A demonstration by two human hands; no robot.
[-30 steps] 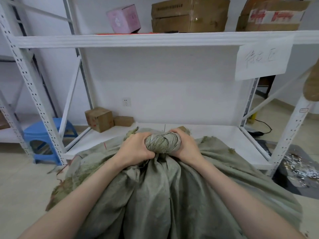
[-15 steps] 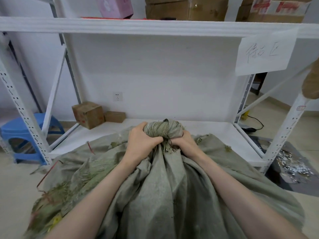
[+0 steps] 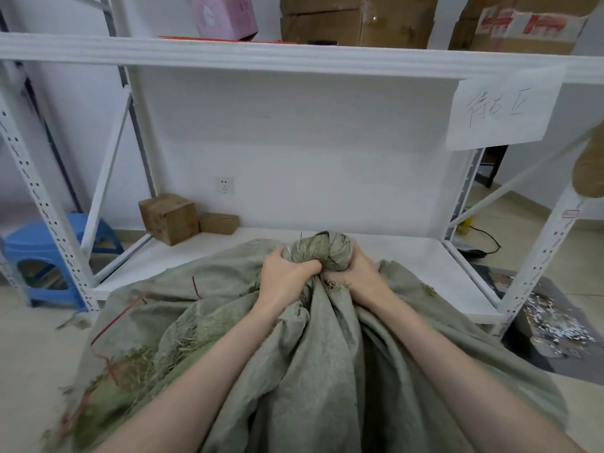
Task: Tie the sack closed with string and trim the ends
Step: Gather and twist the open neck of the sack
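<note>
A big grey-green woven sack point(image 3: 310, 371) fills the lower middle of the head view, its cloth gathered upward into a twisted neck point(image 3: 318, 250). My left hand point(image 3: 282, 276) grips the neck from the left, fingers curled round the bunched cloth. My right hand point(image 3: 358, 271) grips it from the right, just below the bulging top. Frayed green fibres and thin red threads point(image 3: 114, 322) hang on the sack's left side. No string or cutting tool is visible.
A white metal rack point(image 3: 294, 57) stands right behind the sack, its low shelf point(image 3: 408, 256) bearing two small cardboard boxes point(image 3: 168, 219). Cartons and a pink box point(image 3: 225, 14) sit on the upper shelf. A blue stool point(image 3: 42, 253) stands left; debris on a dark mat point(image 3: 549, 325) lies right.
The gathered neck has turned from lying sideways between my hands to standing upright, and both hands have slid down to grip beneath its bulge. My view has moved closer to the rack.
</note>
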